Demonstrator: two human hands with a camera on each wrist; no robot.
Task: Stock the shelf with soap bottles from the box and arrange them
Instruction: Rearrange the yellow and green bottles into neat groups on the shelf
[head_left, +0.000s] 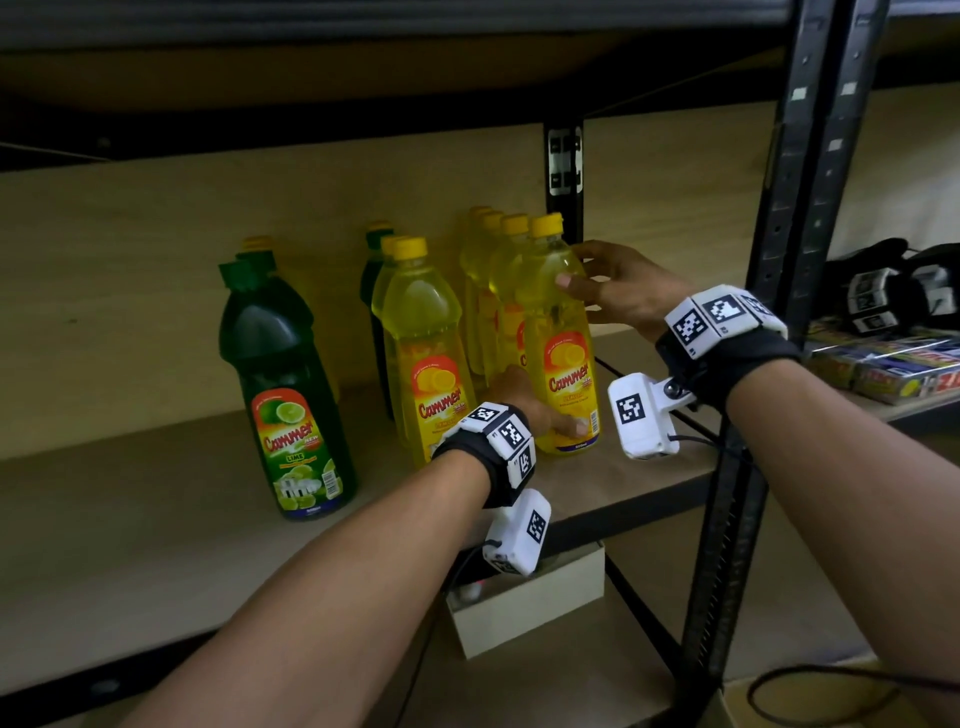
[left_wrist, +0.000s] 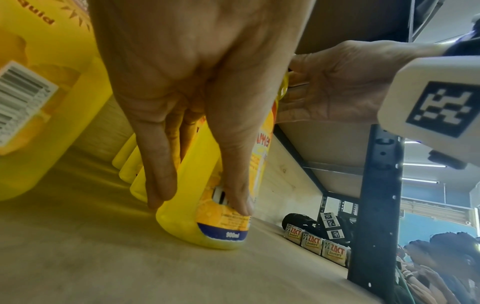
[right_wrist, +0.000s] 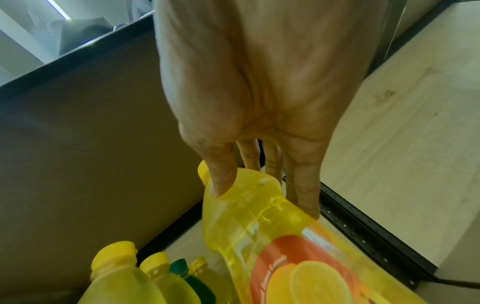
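Soap bottles stand in three rows on the wooden shelf (head_left: 130, 519): green lime bottles (head_left: 291, 395) on the left, a middle row fronted by a yellow bottle (head_left: 421, 343), and a right row of yellow ones. The front yellow bottle (head_left: 563, 332) of the right row stands upright. My left hand (head_left: 545, 415) grips its base, fingers on one side and thumb on the label (left_wrist: 197, 203). My right hand (head_left: 597, 275) holds its shoulder below the cap, thumb in front, fingers behind (right_wrist: 262, 197). The bottle's base (left_wrist: 207, 232) rests on the shelf.
A black shelf post (head_left: 753, 364) rises just right of my right wrist. Beyond it, the neighbouring shelf holds boxed packs (head_left: 883, 369) and black gear (head_left: 893, 291). A pale box (head_left: 524, 608) sits on the level below. Bare board lies in front of the bottles.
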